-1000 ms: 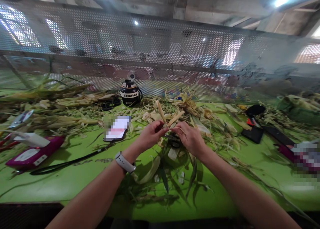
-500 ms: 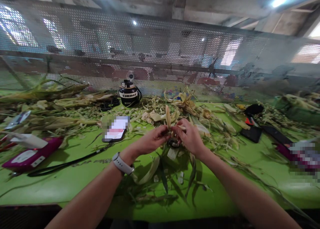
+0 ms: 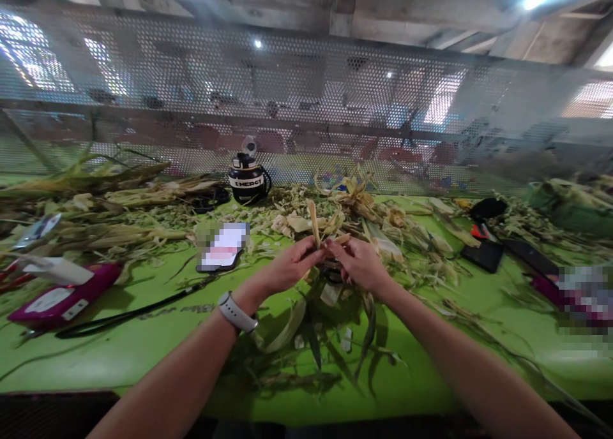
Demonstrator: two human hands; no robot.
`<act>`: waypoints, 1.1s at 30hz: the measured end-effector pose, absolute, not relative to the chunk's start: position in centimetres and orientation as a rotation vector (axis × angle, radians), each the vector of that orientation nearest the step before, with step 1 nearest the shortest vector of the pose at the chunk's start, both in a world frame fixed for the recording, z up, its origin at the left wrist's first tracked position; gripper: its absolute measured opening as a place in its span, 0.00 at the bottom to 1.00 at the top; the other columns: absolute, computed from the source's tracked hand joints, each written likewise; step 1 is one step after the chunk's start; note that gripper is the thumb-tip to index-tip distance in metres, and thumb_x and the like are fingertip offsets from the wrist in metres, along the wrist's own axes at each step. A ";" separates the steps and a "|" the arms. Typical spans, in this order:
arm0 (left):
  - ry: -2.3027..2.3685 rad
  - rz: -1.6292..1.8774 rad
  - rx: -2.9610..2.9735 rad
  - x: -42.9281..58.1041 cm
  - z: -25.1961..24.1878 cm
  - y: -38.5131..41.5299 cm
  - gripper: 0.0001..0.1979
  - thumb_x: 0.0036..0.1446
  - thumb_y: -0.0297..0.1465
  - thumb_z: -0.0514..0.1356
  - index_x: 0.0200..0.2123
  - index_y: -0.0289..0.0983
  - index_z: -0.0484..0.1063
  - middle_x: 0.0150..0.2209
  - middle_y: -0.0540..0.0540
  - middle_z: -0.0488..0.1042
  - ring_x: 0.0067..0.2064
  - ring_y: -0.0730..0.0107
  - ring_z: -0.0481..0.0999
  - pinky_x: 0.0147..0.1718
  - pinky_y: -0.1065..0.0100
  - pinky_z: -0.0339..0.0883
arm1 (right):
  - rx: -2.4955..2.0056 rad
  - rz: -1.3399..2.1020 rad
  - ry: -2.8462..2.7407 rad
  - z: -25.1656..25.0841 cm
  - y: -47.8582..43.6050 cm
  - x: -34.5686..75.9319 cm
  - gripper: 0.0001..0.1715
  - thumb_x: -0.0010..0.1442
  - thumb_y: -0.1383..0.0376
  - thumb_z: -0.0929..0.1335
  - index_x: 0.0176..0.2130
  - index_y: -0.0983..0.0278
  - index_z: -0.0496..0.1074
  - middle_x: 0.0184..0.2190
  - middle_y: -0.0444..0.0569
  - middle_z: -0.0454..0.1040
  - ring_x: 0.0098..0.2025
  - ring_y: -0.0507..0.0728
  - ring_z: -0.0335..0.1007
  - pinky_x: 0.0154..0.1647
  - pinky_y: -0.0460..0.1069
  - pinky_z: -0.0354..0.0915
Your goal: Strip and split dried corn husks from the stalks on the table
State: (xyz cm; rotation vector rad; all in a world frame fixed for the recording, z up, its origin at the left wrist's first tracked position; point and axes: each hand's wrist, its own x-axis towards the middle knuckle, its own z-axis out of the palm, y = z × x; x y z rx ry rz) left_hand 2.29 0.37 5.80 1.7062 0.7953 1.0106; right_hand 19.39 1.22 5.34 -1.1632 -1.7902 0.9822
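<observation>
My left hand, with a light watch on the wrist, is closed on a pale corn husk strip that sticks up above its fingers. Facing it, my right hand pinches a piece of husk too; the fingertips of both hands meet over the middle of the table. Just under the hands is a small dark object, mostly hidden, and I cannot tell what it is. Below lie a curved husk leaf and a square pale scrap.
On the green table, a phone lies left of my hands, near a black strap. A black jar stands behind. Husk piles spread along the back. Purple box at left, dark phone at right.
The upright husk strip has shifted a little left and now leans left. My left hand has moved slightly left, and my right fingers have turned inward, closer to it.
</observation>
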 end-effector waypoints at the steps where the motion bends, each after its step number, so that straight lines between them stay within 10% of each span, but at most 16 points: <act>1: 0.809 0.987 1.694 2.2 5.6 0.5 0.11 0.53 0.39 0.58 0.34 0.36 0.70 0.34 0.45 0.72 0.37 0.65 0.71 0.39 0.64 0.67 | -1.173 0.981 -1.800 5.4 1.2 19.4 0.20 0.57 0.49 0.64 0.29 0.63 0.69 0.09 0.37 0.62 0.10 0.49 0.57 0.09 0.43 0.53; 8: 0.963 1.114 1.851 2.3 4.8 0.6 0.19 0.56 0.34 0.56 0.50 0.35 0.60 0.31 0.49 0.69 0.31 0.72 0.68 0.31 0.70 0.64 | -1.225 1.299 -1.507 5.0 0.9 18.4 0.22 0.55 0.52 0.64 0.18 0.63 0.63 0.04 0.38 0.59 0.05 0.45 0.47 0.07 0.41 0.46; 19: 1.022 1.233 1.718 3.2 4.8 0.1 0.15 0.55 0.36 0.57 0.43 0.35 0.64 0.26 0.53 0.65 0.27 0.75 0.64 0.24 0.74 0.58 | -1.096 1.539 -1.164 4.8 0.6 17.7 0.24 0.47 0.46 0.69 0.22 0.64 0.64 0.09 0.39 0.65 0.08 0.46 0.55 0.09 0.40 0.50; 33: 1.181 1.385 1.793 2.6 4.2 1.0 0.11 0.57 0.35 0.54 0.41 0.36 0.65 0.31 0.48 0.68 0.31 0.71 0.69 0.30 0.70 0.64 | -1.119 0.945 -1.803 3.7 1.6 18.6 0.17 0.51 0.53 0.68 0.25 0.64 0.67 0.22 0.43 0.67 0.23 0.50 0.61 0.24 0.45 0.57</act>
